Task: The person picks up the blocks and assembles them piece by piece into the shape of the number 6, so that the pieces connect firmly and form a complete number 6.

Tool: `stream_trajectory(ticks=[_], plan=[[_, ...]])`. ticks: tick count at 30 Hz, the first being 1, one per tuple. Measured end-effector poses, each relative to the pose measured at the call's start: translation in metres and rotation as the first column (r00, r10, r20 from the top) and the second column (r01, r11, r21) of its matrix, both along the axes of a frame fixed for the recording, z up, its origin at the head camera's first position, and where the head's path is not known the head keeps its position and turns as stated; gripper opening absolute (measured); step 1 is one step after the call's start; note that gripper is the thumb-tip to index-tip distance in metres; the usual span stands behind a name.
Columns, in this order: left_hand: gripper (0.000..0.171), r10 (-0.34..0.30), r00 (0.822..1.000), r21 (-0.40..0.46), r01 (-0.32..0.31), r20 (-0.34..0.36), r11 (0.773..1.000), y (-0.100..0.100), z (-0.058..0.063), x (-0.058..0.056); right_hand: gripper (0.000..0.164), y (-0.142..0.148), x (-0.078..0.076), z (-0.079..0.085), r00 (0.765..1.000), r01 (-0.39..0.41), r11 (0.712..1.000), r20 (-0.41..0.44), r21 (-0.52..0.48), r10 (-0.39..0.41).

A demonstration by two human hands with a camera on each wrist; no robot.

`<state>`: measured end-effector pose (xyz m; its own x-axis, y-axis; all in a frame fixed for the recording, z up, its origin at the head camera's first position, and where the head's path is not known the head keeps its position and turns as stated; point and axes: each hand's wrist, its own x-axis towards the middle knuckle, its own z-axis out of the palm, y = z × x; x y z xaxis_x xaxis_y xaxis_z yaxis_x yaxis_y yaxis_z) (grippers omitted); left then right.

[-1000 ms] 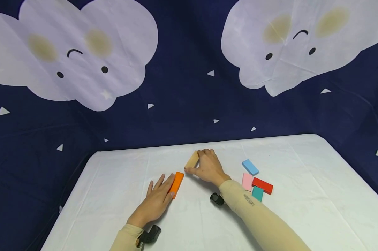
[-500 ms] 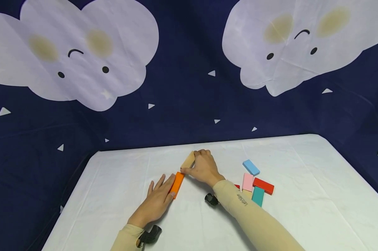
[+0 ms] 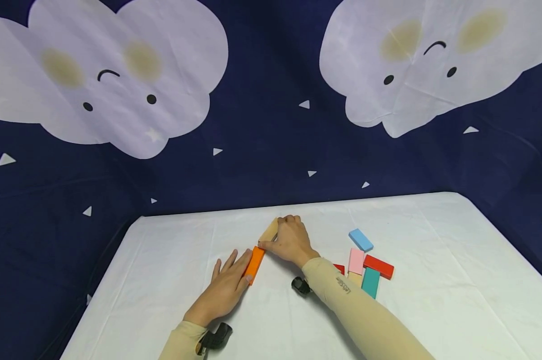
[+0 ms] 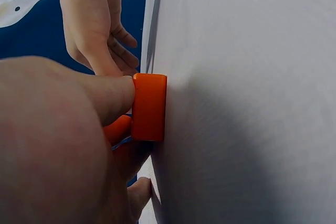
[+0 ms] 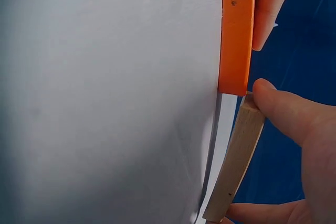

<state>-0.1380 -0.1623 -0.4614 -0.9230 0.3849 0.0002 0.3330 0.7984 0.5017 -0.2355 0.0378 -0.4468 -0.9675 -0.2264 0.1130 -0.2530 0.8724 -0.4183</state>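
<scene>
The orange block is laid on the white-covered counter, left of the other coloured blocks, and is touched by the left hand. The fingers of that hand are held nearly straight and are spread apart; the index finger is laid along the block's left side, and the thumb is rested on its near end, with no curled grip formed.

The wooden block is pinched by the right hand, whose thumb is set at the near end and whose other fingers are bent to the far end, parted only by the block's length. It is held just beyond the far end of the orange block, slanted in much the same direction. Whether the two are touching, or whether the counter is met by the wooden block, cannot be told.

To the right, a pink block is placed just beside a red block, with a teal block set on the near side of the red one. A tan block and a second red piece are partly hidden by the right sleeve. A blue block is seen farther back, apart from these.
</scene>
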Motion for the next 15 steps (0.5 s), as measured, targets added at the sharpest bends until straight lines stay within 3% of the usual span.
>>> stream_trajectory(ticks=[15], plan=[[0.058,-0.009,1.0,0.001,0.009,0.0,1.0,-0.0003,0.0003,-0.0006,0.086,-0.0061,0.0046,0.0042,0.999,0.036,0.997,-0.001,0.065,-0.036]])
